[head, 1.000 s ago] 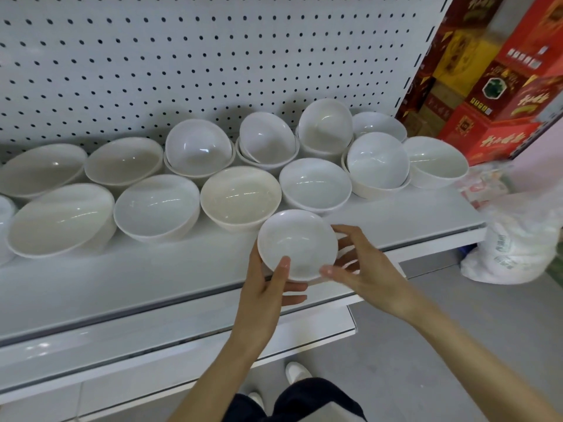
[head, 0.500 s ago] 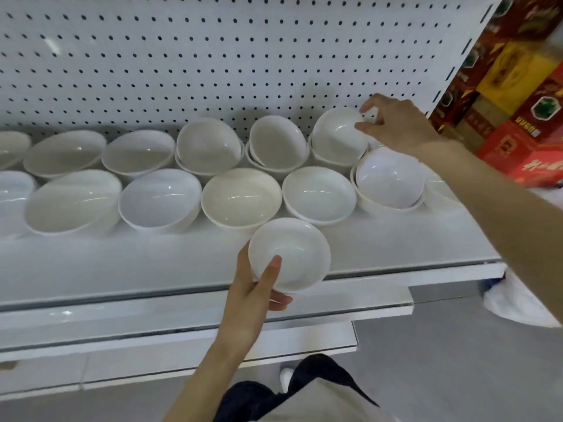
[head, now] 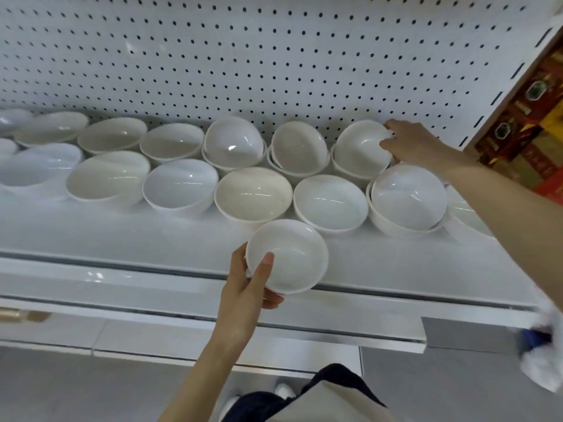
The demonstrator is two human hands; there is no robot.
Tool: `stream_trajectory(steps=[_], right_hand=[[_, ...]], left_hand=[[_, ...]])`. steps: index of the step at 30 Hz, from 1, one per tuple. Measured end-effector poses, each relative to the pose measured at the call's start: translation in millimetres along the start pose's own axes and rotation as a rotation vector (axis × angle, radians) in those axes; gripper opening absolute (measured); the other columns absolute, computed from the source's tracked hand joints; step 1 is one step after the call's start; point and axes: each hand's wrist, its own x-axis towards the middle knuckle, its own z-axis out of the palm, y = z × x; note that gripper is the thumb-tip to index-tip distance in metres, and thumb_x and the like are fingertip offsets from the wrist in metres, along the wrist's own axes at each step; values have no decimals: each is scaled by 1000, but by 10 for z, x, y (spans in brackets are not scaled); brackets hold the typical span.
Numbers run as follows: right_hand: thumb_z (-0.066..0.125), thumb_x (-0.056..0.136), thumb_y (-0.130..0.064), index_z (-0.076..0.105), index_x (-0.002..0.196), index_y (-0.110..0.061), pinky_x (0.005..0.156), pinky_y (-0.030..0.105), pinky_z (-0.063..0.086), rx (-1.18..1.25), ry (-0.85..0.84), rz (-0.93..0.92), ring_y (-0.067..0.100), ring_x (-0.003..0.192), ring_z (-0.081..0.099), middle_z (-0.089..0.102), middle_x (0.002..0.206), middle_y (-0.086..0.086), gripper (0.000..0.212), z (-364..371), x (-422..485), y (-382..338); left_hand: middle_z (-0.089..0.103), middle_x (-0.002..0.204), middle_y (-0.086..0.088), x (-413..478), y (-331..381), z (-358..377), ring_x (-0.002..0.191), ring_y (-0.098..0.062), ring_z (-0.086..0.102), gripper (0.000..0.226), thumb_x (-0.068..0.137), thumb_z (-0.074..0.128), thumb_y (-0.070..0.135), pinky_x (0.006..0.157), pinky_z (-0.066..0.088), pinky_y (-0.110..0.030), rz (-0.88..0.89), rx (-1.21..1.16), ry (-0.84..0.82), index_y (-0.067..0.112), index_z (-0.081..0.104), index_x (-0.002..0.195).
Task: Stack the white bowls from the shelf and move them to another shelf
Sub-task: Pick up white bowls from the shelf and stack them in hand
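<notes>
A small white bowl (head: 288, 257) is held upright over the front edge of the shelf (head: 122, 239), just in front of the front row of bowls. It is gripped by the left hand (head: 243, 287): the thumb is laid over the near rim into the bowl, and the remaining fingers are curled beneath its base.

The right hand (head: 411, 144) is extended to the right end of the back row. There a tilted bowl (head: 361, 146) is nested in a lower bowl (head: 350, 173). The right side of the tilted bowl's rim is pinched between the thumb and the curled fingers. Whether it is lifted clear of the lower bowl cannot be determined.

Two rows of white bowls are set out along the shelf. A cream-tinted bowl (head: 253, 193) stands directly behind the held bowl. A nested pair (head: 408, 196) is placed at the right of the front row, just beside the right forearm. Two further tilted nested pairs are noted in the back row.

A white pegboard (head: 274, 56) backs the shelf. Red and yellow cartons (head: 536, 123) are stacked beyond its right upright. A blurred white bag (head: 545, 360) is seen at lower right.
</notes>
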Motion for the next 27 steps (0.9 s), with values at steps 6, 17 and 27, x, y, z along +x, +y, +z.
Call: stream_trajectory(steps=[6,17,27], right_hand=[[44,86,-8,55,117,-2,74,36,47,116,83,39,38,87,62,64,94,23,34,-27,-1,-28],[50,91,-7,56,107,-9,33,16,29,714,60,46,9,30,41,52,60,14,18,-505,-740,-403],[48,92,-1,51,123,-27,32,16,30,774,-85,-157,9,33,47,57,63,4,40,-24,-1673,-802]], left_hand=[[58,106,10,-94,-39,67,79,-20,68,35,88,49,41,61,55,-19,55,-25,60,38,44,122],[57,116,1,-157,-101,178,79,-14,60,56,87,36,62,71,58,-23,84,-113,84,35,44,136],[61,87,-1,-155,-73,160,63,-10,60,61,80,24,60,81,59,-35,41,-155,100,35,48,129]])
